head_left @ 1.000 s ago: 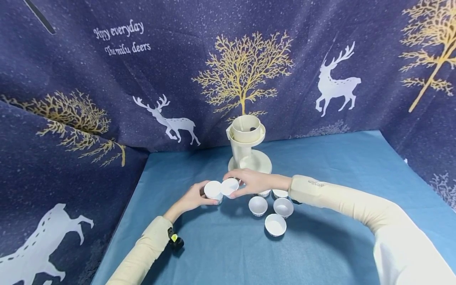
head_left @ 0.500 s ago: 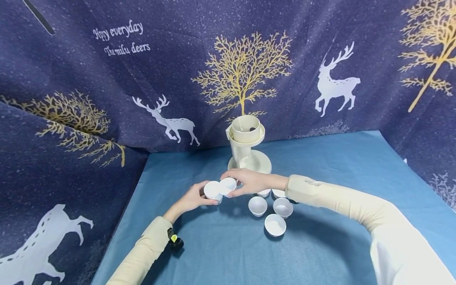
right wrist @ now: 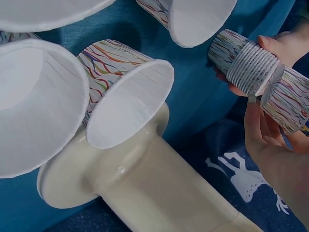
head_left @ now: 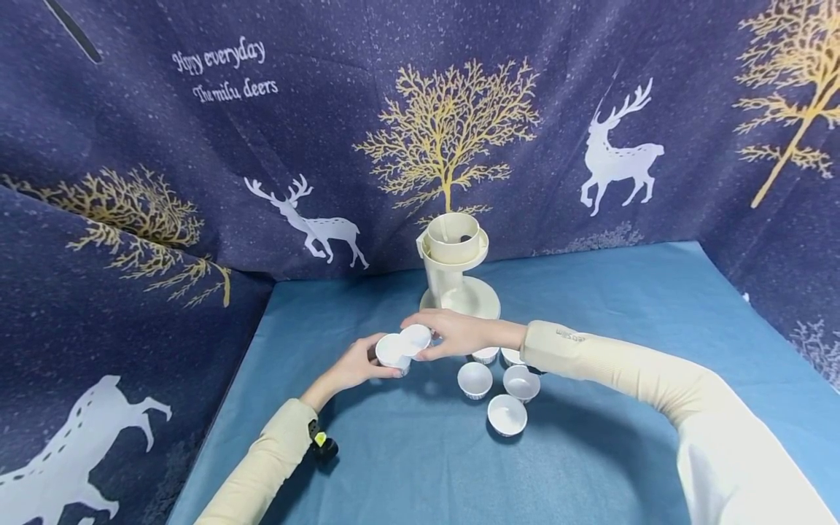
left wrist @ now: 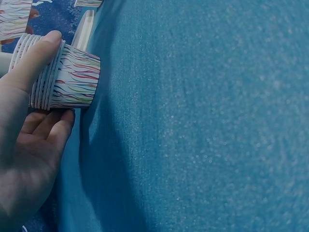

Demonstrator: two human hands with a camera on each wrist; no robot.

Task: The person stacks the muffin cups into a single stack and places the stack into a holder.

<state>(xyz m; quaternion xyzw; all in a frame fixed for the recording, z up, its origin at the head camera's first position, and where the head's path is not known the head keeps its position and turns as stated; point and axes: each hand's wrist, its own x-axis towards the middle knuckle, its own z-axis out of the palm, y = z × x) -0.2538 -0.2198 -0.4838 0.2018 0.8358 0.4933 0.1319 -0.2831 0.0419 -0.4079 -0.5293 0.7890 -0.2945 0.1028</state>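
Note:
My left hand (head_left: 354, 363) grips a stack of nested paper cups (head_left: 390, 353), thumb on one side and fingers on the other. In the left wrist view the stack (left wrist: 77, 79) shows wavy coloured lines and several white rims. My right hand (head_left: 459, 334) holds a single paper cup (head_left: 416, 340) of the same pattern, its base over the stack's mouth in the head view. The right wrist view has this cup (right wrist: 288, 99) right against the stack's rims (right wrist: 251, 67), tilted to it; whether it sits inside cannot be told.
Several loose paper cups stand mouth up right of my hands, among them a front cup (head_left: 507, 415) and a left cup (head_left: 475, 380); the back ones are partly behind my right arm. Behind rises a cream-coloured stand (head_left: 446, 281) with a ring top and round base. A patterned curtain (head_left: 315, 146) hangs beyond.
My right hand has moved slightly left with its cup, which overlaps the stack's mouth more than before. The left hand and the loose cups have stayed in place.

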